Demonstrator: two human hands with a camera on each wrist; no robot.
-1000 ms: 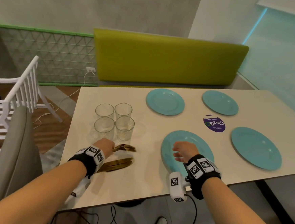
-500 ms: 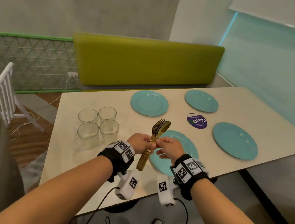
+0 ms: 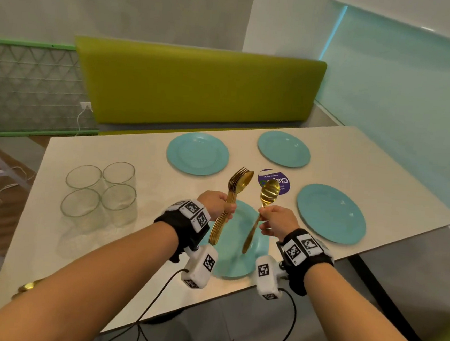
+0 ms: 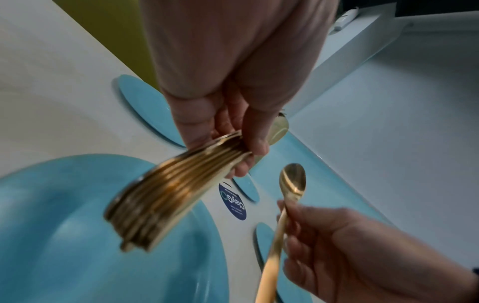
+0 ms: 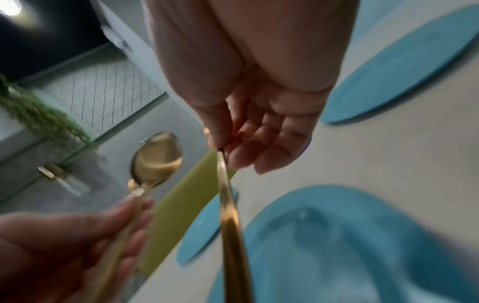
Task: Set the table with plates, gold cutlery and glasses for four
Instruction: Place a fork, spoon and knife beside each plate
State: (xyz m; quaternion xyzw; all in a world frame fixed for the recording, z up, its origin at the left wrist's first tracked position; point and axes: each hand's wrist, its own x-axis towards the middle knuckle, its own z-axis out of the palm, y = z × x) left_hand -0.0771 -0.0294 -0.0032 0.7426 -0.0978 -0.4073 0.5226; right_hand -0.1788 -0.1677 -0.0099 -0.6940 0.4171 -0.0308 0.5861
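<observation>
above near plate (image 3: 234, 254) | left hand (image 3: 215, 204) grips cutlery bundle (image 3: 227, 208) | right hand (image 3: 276, 218) pinches spoon (image 3: 266, 197)

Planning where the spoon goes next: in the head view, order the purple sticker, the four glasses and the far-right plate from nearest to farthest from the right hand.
From the right hand:
1. Purple sticker, just beyond it at table centre.
2. Far-right plate, further back on the right.
3. Glasses, away across the table on the left.

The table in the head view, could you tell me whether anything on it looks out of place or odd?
One thing does: a gold utensil lies alone at the near left edge of the table, apart from the cutlery bundle in the left hand. The four glasses stand upright; nothing is spilled.
</observation>
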